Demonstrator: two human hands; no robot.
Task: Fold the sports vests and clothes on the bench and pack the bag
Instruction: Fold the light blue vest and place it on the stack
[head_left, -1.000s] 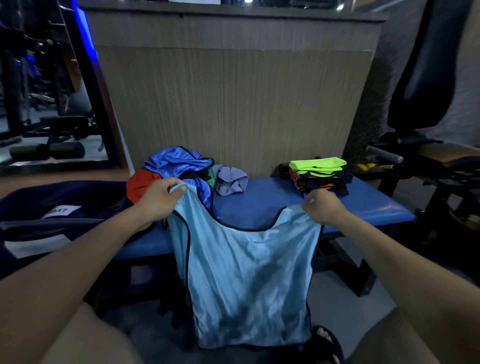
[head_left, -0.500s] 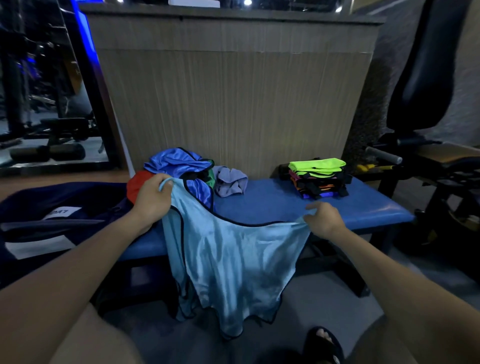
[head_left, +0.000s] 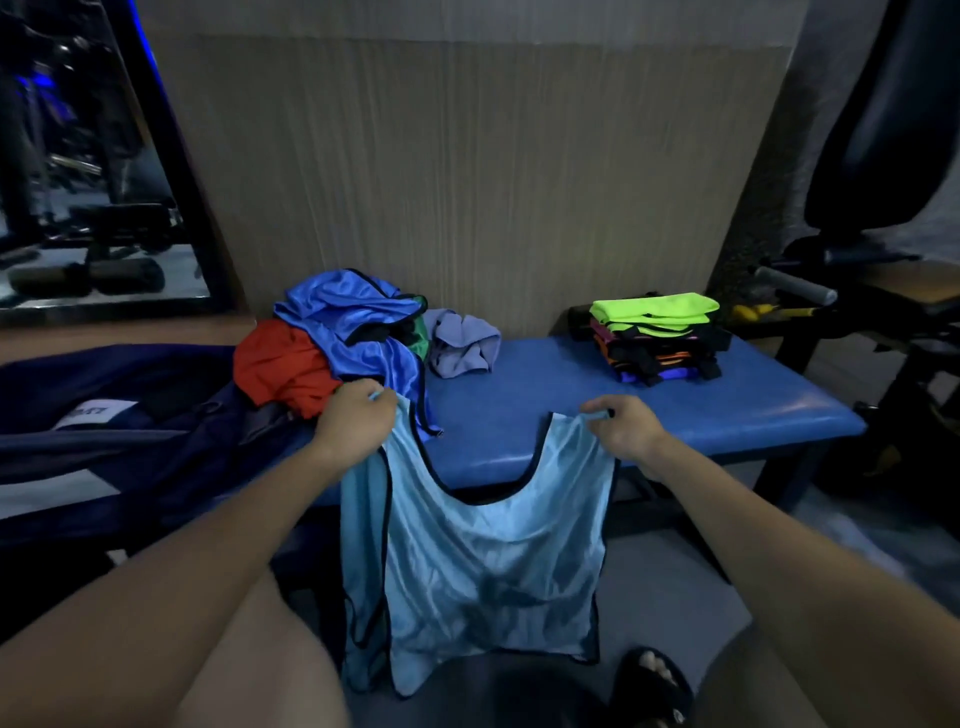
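My left hand (head_left: 355, 422) is curled round one shoulder strap of the light blue vest (head_left: 483, 566), the strap end poking out between thumb and fingers. My right hand (head_left: 626, 431) pinches the other strap in the same way, fingers folded over it. Between the two hands the vest hangs flat and open, its black-trimmed neckline dipping in a curve, its body falling in front of the near edge of the bench (head_left: 675, 410) down towards the floor. A second layer of the vest shows along its left side, with its own black piping.

Just behind my left hand sits the unfolded pile (head_left: 337, 338): a shiny blue vest on top, a red one at its left, a bit of green and black tucked under. I can't tell whether my knuckles touch it. A crumpled lilac cloth (head_left: 462, 343) lies just right of the pile on the blue pad. Further right, well apart from my right hand, the folded stack (head_left: 655, 338) stands against the wooden wall (head_left: 467, 182), neon yellow on top, then black, orange and purple layers.

The dark navy bag (head_left: 119, 415) lies to the left of the bench, open, with a white label showing. Below, my foot in a black sandal (head_left: 652, 686) rests on the floor, near the vest's hem. Gym gear stands at the right.
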